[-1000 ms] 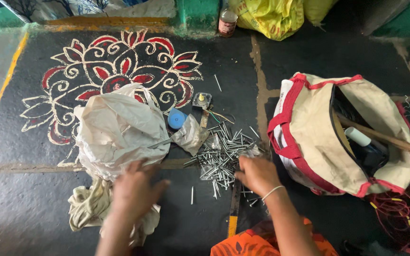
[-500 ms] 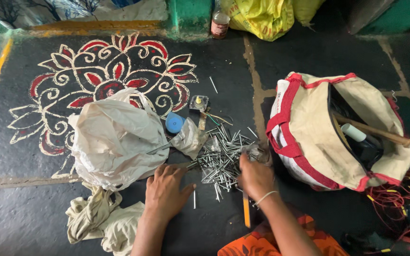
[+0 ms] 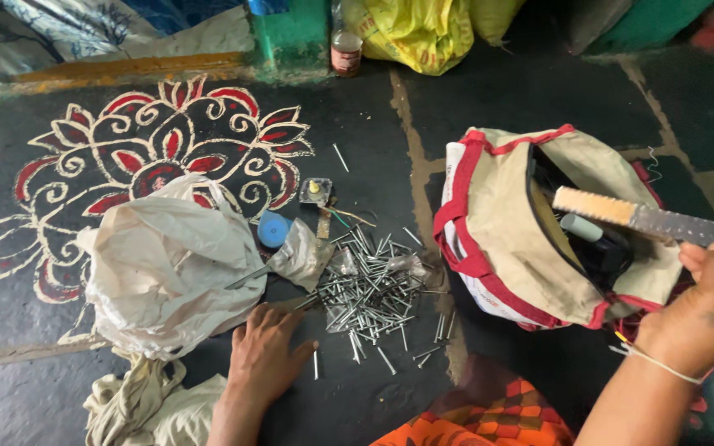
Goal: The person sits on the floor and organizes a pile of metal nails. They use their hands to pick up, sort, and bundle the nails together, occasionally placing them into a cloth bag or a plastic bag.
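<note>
On the dark floor (image 3: 530,107), beside its painted flower pattern (image 3: 150,157), the left hand (image 3: 268,355) lies flat with fingers loosely spread, fingertips just short of the pile of nails (image 3: 373,289) and touching the crumpled white plastic bag (image 3: 167,264). Over at the right edge, the right hand (image 3: 708,310) is closed around a flat metal ruler (image 3: 646,217), held tilted above the open cream bag with red trim (image 3: 522,231), well apart from the nails.

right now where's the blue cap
In the head view it lies left of centre on the floor, the blue cap between the white bag and the nail pile.
</note>
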